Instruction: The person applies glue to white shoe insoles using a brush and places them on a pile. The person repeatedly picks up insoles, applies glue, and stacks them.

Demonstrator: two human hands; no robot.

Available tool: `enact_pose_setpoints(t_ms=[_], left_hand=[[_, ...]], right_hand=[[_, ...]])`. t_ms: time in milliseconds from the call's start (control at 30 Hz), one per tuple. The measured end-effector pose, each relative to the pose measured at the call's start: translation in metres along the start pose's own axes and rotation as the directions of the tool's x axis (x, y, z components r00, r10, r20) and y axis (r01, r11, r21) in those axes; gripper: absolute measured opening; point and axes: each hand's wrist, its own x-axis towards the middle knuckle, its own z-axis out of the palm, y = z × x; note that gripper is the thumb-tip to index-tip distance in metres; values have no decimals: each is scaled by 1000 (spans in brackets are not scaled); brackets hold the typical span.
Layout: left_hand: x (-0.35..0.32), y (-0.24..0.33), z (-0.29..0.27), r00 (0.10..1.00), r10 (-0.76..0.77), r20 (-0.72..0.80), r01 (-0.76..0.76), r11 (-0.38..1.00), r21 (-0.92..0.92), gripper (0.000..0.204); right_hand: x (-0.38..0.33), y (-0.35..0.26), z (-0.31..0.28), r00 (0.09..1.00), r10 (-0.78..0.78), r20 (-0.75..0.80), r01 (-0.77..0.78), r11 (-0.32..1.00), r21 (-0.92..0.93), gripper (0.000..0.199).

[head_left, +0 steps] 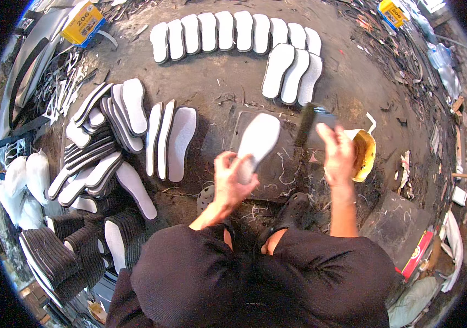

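A white-faced shoe sole [259, 134] is tilted over a dark board in front of me. My left hand [232, 177] grips its near end between thumb and fingers. To the right of it, my right hand [338, 153] is closed on a wide brush [308, 124] with dark bristles, smeared by motion. The brush is apart from the sole. Just beyond my right wrist lies a cut-open yellow container [366, 164], stained brown inside. Three more soles stand left of the board, the nearest a grey-white sole [182, 145].
A row of white soles [225, 31] runs along the far side, with a shorter row [294, 74] before it. Heaped soles [94, 153] and dark stacks [74, 246] fill the left. Scraps and a dark sheet [389, 224] lie at right; my shoes [293, 210] are close to the board.
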Motion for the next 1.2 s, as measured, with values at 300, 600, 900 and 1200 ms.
enact_pose_setpoints(t_ms=[300,600,900,1200], left_hand=[[-45,-4,9,946,20,325,-79,982,170,102],[-46,-3,4,939,40,341,-84,990,117,105],[-40,-3,8,924,-6,382,-9,999,39,101],[-27,-8,3,939,28,341,10,994,-109,86]], right_hand=[[34,161,22,951,-303,-53,144,590,-794,20],[101,125,27,688,-219,692,722,299,-623,39],[-29,157,0,885,-220,410,465,412,-784,35],[18,168,-2,890,-284,355,438,323,-839,37]])
